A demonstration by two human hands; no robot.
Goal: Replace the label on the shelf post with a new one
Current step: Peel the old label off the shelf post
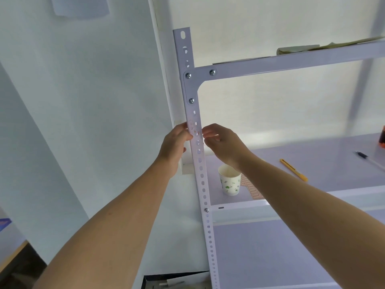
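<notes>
the left hand (pixel 177 142) gripped the shelf post (pixel 203 184) from its left side, thumb laid across the front face, the other fingers hidden behind the metal. the right hand (pixel 220 142) was just right of the post at the same height, its fingers curled in and the tips pinched together on a tiny reddish scrap (pixel 205 143) at the post's right edge. between the two hands, the post's front face bore the label remnants (pixel 193 128), faint reddish flecks scattered round the holes; no whole label showed there.

below the right wrist a paper cup (pixel 230 183) with green print stood upright on the shelf (pixel 312 163), near the post. just right of the cup lay an orange-printed sheet (pixel 249 187), partly hidden by the forearm. farther right on the same shelf lay a yellow knife (pixel 293 170), and well beyond it a pen (pixel 362 156). on the upper shelf (pixel 291 63) rested a folded greenish cloth (pixel 298 50).
</notes>
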